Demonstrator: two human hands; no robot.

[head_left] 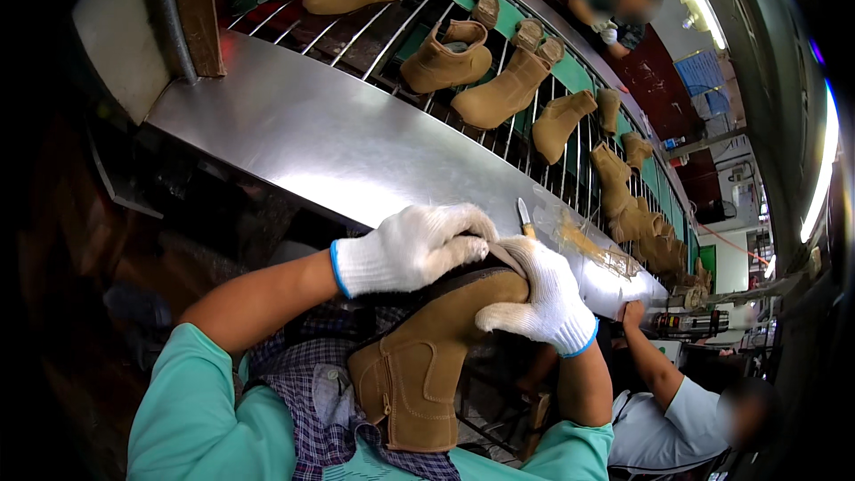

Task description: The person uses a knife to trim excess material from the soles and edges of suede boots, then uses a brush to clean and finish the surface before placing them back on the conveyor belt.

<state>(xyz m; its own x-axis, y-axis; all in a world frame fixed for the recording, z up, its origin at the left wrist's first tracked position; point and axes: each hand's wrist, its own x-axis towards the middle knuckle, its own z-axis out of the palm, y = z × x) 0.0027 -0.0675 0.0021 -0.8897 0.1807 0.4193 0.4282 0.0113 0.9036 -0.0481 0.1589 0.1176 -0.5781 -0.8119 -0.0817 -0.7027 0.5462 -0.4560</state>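
A tan ankle boot (419,365) with a side zipper rests against my lap, its shaft end down and its sole side turned up and away. My right hand (543,298), in a white knit glove with a blue cuff, grips the boot around its toe end. My left hand (410,249), gloved the same way, has its fingers closed at the sole edge. Between the two hands a thin pale strip (506,256) shows at that edge. Fingers hide most of the sole. On the metal ledge just beyond lies a small knife (524,214).
A metal ledge (294,134) runs along in front of me. Behind it, a rack of metal rods (361,31) carries several tan boots (499,93). Yellowish scraps (592,245) lie on the ledge. A seated co-worker (668,419) is at my right; others stand across the rack.
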